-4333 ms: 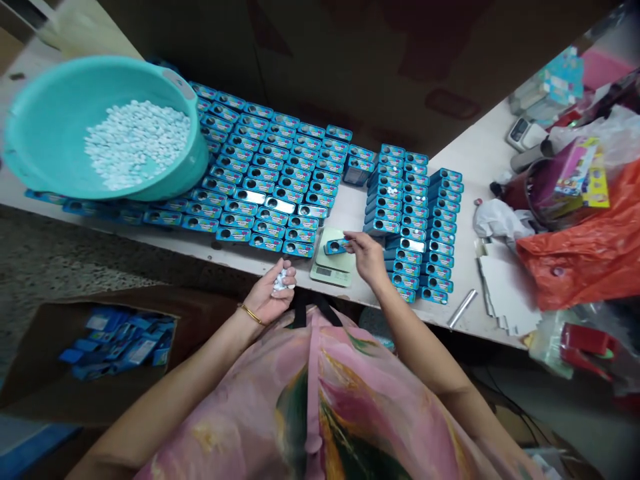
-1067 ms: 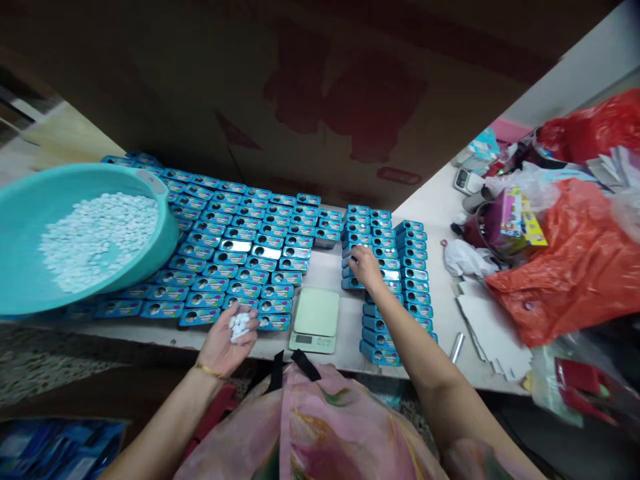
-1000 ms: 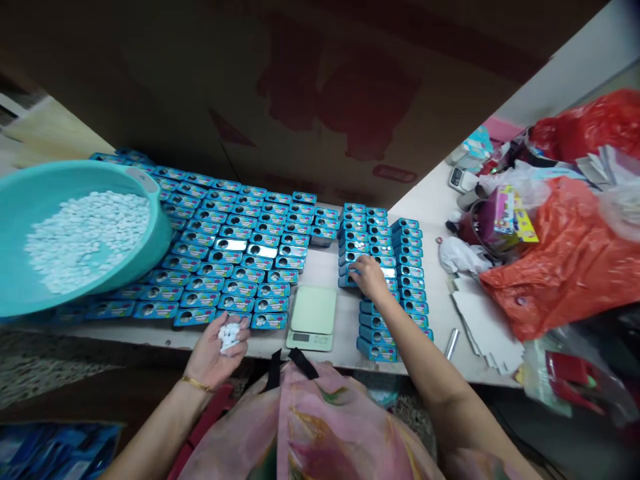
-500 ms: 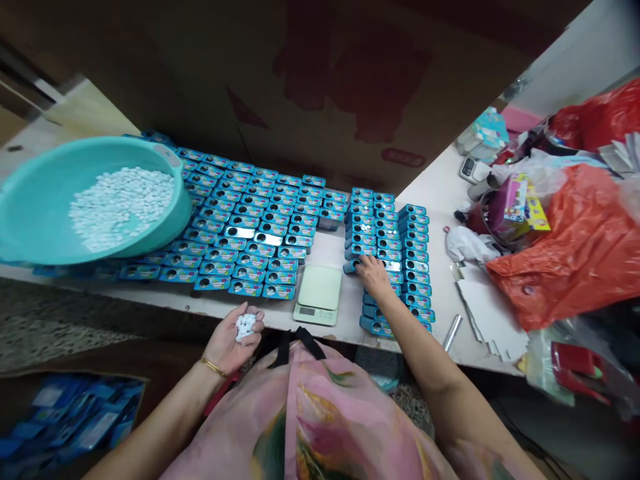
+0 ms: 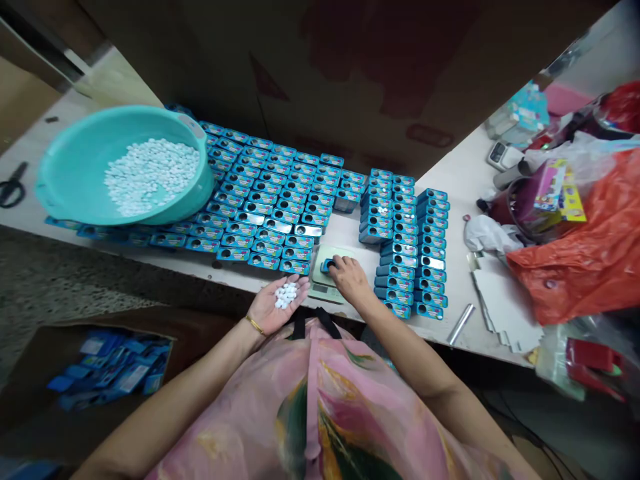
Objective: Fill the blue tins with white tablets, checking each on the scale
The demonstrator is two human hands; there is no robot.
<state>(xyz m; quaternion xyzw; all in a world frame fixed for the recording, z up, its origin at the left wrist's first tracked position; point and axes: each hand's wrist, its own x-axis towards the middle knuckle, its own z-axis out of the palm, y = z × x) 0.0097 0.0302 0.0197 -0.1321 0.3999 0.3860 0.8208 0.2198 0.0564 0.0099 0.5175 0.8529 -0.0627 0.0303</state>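
Note:
My left hand [image 5: 265, 311] is palm up and slightly cupped, holding a small heap of white candies [image 5: 285, 295] just in front of the table edge. The fingers of my right hand [image 5: 351, 279] grip a small blue box [image 5: 327, 265] on the pale kitchen scale [image 5: 325, 293]; my hand partly covers both. Left of the scale stand tight rows of blue boxes [image 5: 265, 248] with round dark holes on top. More blue boxes [image 5: 399, 272] stand in columns to its right, a few with white pieces on top.
A turquoise basin [image 5: 65, 153] with many white candies rests at the left over some boxes. Scissors [image 5: 13, 187] lie beyond it. A carton [image 5: 30, 347] of blue packs stands below left. Right are grey card [image 5: 505, 300], a metal tube [image 5: 461, 324] and an orange bag [image 5: 565, 260].
My right hand has brought a blue box from the right columns leftward onto the scale. My left hand, with the candies, has moved right and closer to the scale. The view has shifted.

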